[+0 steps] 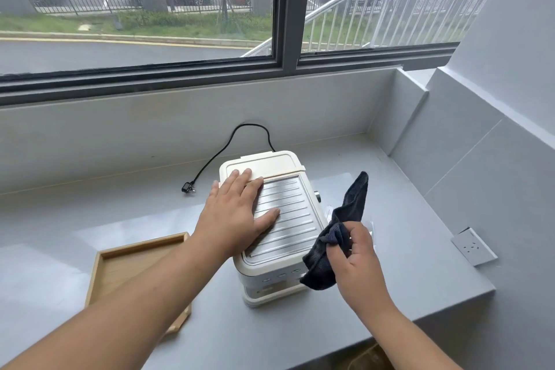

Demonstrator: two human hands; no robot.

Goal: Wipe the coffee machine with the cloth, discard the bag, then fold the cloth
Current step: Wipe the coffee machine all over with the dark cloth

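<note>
- Cream coffee machine (270, 219) is sitting upright near the middle of the grey surface (390, 294), its button panel facing the near edge and its back toward the window-side wall.
- Left hand (237, 213) is lying palm-down on the machine's top, fingers (240, 177) spread flat and released, gripping nothing; fingertips are reaching onto the cream lid at the back, thumb is resting on the ribbed metal tray.
- Right hand (357, 261) is hovering just beside the machine's right front corner, fingers clenched on a dark cloth (339, 237).
- Cloth is bunching in the grip; one end is sticking up and away toward the far right, the other is drooping in front of the machine's front-right corner. Cannot tell whether it is touching the casing.
- Something thin and clear is showing just behind the right hand on the surface, right of the machine; too hidden to identify as the bag.
- Black power cord (228, 147) is running from the machine's back in a loop toward the far wall, its plug (188, 188) lying unplugged on the surface to the machine's left.
- Wooden tray (102, 267) is lying by the near left edge, partly under the left forearm.
- Wall socket (474, 246) is sitting on the right-hand wall beside the surface's right edge.
</note>
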